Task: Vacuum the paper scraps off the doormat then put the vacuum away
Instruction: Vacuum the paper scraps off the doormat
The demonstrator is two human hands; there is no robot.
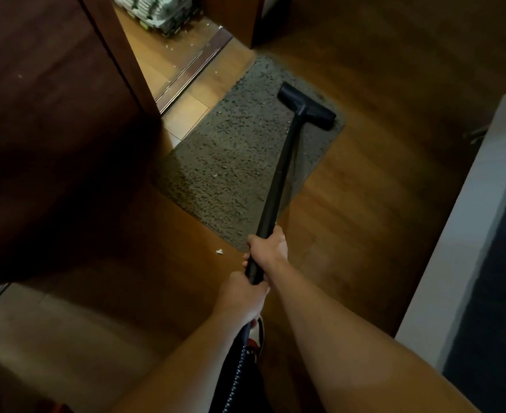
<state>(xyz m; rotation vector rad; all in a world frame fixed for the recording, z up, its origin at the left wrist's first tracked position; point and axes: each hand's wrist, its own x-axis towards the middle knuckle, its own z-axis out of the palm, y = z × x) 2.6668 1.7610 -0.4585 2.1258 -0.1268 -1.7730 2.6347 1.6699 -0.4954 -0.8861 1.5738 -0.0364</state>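
A grey shaggy doormat [231, 162] lies slantwise on the wooden floor, with a few small white paper scraps [215, 175] on it. The vacuum's black floor head [305, 105] rests on the mat's far right corner. Its black wand [278, 180] runs back toward me. My right hand [268, 245] grips the wand from the right. My left hand [243, 299] holds the wand's lower end, where the ribbed black hose [240, 368] begins. The vacuum's body is mostly hidden below my arms.
An open dark wooden door [52, 138] stands at the left. Behind the threshold strip [192, 70] more scraps lie near a patterned stack [162, 13]. One scrap [219, 251] sits on the floor left of my hands. A white ledge [466, 222] borders the right.
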